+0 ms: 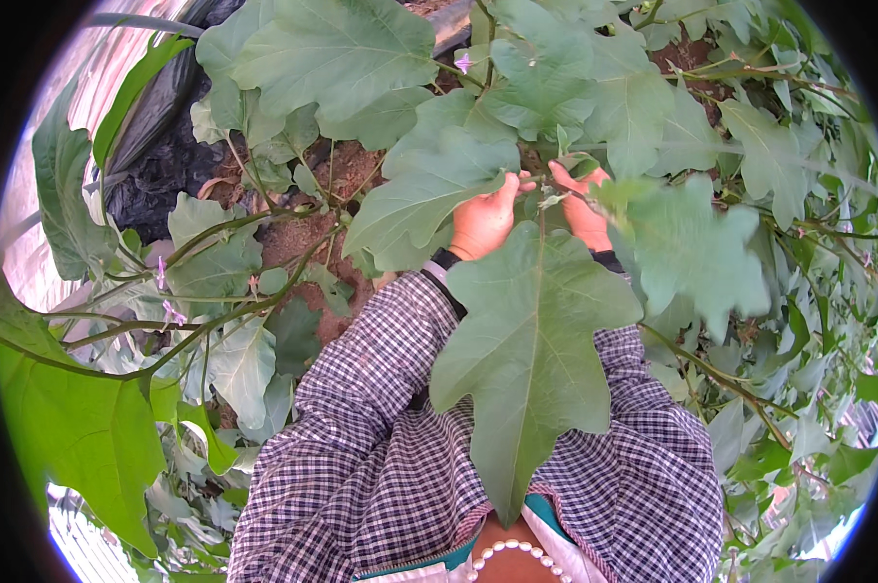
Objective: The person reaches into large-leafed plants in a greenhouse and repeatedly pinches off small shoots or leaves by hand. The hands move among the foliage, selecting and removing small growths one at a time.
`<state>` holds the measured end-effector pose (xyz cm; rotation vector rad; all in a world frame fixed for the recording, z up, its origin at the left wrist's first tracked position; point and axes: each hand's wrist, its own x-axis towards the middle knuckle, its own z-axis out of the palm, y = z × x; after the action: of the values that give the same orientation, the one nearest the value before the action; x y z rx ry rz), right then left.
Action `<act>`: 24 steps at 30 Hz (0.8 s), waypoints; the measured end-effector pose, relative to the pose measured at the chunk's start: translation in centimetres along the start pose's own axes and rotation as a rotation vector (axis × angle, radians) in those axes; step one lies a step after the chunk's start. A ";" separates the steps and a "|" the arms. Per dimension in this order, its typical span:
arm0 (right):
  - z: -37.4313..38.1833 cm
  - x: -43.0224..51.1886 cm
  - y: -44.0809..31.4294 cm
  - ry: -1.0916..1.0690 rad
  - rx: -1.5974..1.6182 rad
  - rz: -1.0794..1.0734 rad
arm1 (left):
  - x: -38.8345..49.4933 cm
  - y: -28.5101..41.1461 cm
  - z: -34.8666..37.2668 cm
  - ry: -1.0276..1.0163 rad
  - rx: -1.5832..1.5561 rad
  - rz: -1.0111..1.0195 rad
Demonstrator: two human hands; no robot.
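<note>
Both hands are together at an eggplant-like plant's stem (548,191), near the upper middle of the view. My left hand (485,218) has its fingertips at the stem from the left, beside a broad lobed leaf (439,182) that partly covers them. From the right, my right hand (583,204) has its thumb and fingers around the same stem, near small young leaves (574,162). A large lobed leaf (537,321) hangs from there over my chest and forearms. Whether a finer thing lies between the fingertips is hidden.
Branches (228,310) with purple flowers (173,313) reach in from the left, above reddish soil (304,237). Black plastic sheeting (158,171) lies at the upper left. A thin line (796,162) crosses on the right. Dense foliage (767,153) surrounds both arms.
</note>
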<state>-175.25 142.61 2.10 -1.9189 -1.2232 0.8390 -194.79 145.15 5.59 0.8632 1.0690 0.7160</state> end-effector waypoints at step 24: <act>-1.6 -2.7 -5.0 -0.288 0.075 -0.156 | -1.7 0.7 -0.2 -0.097 -0.142 -0.005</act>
<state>-177.27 141.27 7.48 -1.6584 -1.4674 1.0885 -195.63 144.11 6.88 0.7655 0.9228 0.7297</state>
